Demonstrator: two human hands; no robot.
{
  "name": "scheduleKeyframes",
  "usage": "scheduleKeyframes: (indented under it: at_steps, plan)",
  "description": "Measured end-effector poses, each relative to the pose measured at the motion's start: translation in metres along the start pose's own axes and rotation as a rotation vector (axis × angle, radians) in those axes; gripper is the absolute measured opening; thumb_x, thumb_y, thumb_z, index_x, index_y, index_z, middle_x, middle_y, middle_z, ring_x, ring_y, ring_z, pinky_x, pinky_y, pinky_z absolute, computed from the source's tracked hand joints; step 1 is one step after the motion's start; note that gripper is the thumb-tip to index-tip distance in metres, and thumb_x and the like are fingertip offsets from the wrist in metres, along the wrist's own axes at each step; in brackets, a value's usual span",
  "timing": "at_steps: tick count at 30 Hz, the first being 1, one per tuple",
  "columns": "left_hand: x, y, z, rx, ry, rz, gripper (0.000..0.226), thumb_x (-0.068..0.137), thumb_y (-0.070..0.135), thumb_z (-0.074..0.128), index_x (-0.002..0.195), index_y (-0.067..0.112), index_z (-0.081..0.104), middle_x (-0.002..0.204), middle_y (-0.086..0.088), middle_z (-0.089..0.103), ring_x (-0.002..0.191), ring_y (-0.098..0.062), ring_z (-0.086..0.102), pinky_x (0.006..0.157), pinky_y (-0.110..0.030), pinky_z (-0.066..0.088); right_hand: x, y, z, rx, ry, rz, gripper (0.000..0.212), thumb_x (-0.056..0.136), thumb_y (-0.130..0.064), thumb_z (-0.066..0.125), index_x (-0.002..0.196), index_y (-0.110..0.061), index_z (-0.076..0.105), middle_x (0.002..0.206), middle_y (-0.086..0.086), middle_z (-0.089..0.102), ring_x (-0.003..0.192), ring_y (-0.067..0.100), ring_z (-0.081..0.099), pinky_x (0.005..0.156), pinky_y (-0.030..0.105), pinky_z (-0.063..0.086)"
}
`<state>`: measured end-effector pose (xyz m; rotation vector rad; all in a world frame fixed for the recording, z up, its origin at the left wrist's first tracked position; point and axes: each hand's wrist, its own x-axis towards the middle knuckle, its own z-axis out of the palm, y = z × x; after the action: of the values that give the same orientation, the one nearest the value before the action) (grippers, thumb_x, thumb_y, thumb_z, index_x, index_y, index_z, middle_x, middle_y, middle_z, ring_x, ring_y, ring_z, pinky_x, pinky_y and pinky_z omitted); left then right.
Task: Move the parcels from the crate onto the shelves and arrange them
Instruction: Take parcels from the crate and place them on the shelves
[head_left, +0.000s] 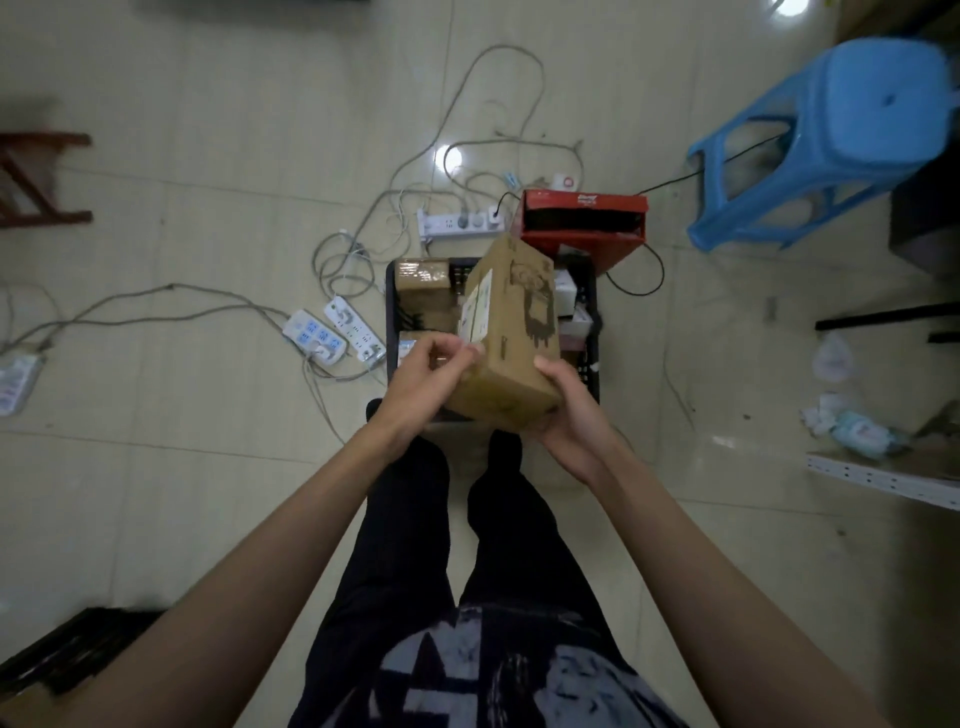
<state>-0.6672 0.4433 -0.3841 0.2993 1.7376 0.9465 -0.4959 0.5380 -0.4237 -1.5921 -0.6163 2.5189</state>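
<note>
**Q:** Where is the parcel, and who has it?

**A:** A brown cardboard parcel is held in the air above a black crate on a pale tiled floor. Both bare hands grip it. The left hand curls around the near left corner, fingers bent over the edge by a white label. The right hand cups the near right corner from below, thumb on top.

**Q:** Which way does it point?

**A:** Its long axis runs away from the person, and the far end tilts upward. The labelled face turns left; a face with dark printing turns up and right.

**Q:** What remains in the crate?

**A:** At least one taped brown parcel at the far left, and pale packets on the right, partly hidden.

**Q:** And around it?

**A:** A red open box just behind the crate, white power strips with tangled cables to the left, a blue plastic stool at the upper right. A shelf edge shows at the right.
</note>
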Motion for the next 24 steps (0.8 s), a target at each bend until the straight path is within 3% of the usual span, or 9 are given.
scheduleKeyframes:
  at_steps: [3, 8, 12, 15, 19, 22, 24]
  plan:
    - [-0.009, 0.03, 0.018, 0.055, -0.115, -0.13, 0.067, 0.073, 0.064, 0.071, 0.126, 0.029, 0.048, 0.12, 0.003, 0.059, 0.105, -0.016, 0.063, 0.094, -0.041, 0.053, -0.029, -0.015, -0.006, 0.003, 0.022, -0.108, 0.076, 0.077, -0.031, 0.078, 0.142, -0.028, 0.038, 0.137, 0.007, 0.056, 0.122, 0.029, 0.06, 0.091, 0.05, 0.056]
    - [-0.025, 0.078, 0.048, 0.168, -0.196, -0.095, 0.061, 0.077, 0.047, 0.074, 0.126, 0.026, 0.044, 0.117, -0.003, 0.062, 0.102, -0.022, 0.066, 0.089, -0.046, 0.057, -0.07, -0.045, -0.028, -0.013, -0.048, -0.195, 0.075, 0.077, -0.021, 0.077, 0.139, -0.029, 0.038, 0.138, 0.006, 0.056, 0.124, 0.029, 0.058, 0.1, 0.056, 0.05]
    - [-0.039, 0.115, 0.072, 0.238, -0.203, 0.047, 0.06, 0.081, 0.03, 0.076, 0.128, 0.021, 0.041, 0.119, -0.003, 0.061, 0.098, -0.013, 0.065, 0.07, -0.024, 0.054, -0.101, -0.077, -0.044, -0.114, 0.024, -0.257, 0.056, 0.085, -0.018, 0.072, 0.132, -0.028, 0.043, 0.136, 0.006, 0.057, 0.122, 0.026, 0.059, 0.101, 0.054, 0.05]
    - [-0.045, 0.138, 0.092, 0.411, -0.214, 0.199, 0.067, 0.076, 0.027, 0.081, 0.129, 0.022, 0.039, 0.122, 0.002, 0.055, 0.1, -0.008, 0.06, 0.07, -0.02, 0.051, -0.123, -0.102, -0.051, -0.178, 0.161, -0.359, 0.047, 0.089, -0.026, 0.071, 0.125, -0.034, 0.041, 0.128, 0.002, 0.063, 0.11, 0.023, 0.067, 0.096, 0.052, 0.053]
    - [-0.051, 0.166, 0.122, 0.713, -0.202, 0.449, 0.089, 0.062, 0.043, 0.084, 0.134, 0.027, 0.035, 0.131, 0.001, 0.047, 0.11, -0.017, 0.054, 0.087, -0.037, 0.053, -0.155, -0.126, -0.053, -0.136, 0.311, -0.465, 0.073, 0.09, -0.036, 0.072, 0.143, -0.034, 0.023, 0.127, -0.003, 0.064, 0.105, 0.012, 0.067, 0.063, 0.03, 0.058]
    - [-0.06, 0.181, 0.144, 0.903, -0.212, 0.603, 0.095, 0.061, 0.047, 0.082, 0.139, 0.027, 0.032, 0.134, -0.001, 0.041, 0.115, -0.02, 0.047, 0.094, -0.039, 0.048, -0.175, -0.126, -0.063, -0.053, 0.382, -0.498, 0.092, 0.087, -0.044, 0.073, 0.152, -0.035, 0.008, 0.137, 0.0, 0.058, 0.113, 0.014, 0.062, 0.079, 0.037, 0.057]
    - [-0.068, 0.186, 0.155, 0.969, -0.238, 0.685, 0.096, 0.06, 0.048, 0.082, 0.139, 0.029, 0.031, 0.134, -0.001, 0.039, 0.115, -0.02, 0.044, 0.093, -0.037, 0.046, -0.188, -0.12, -0.071, -0.027, 0.379, -0.513, 0.094, 0.084, -0.051, 0.074, 0.152, -0.034, 0.011, 0.136, 0.0, 0.059, 0.111, 0.014, 0.065, 0.085, 0.041, 0.057]
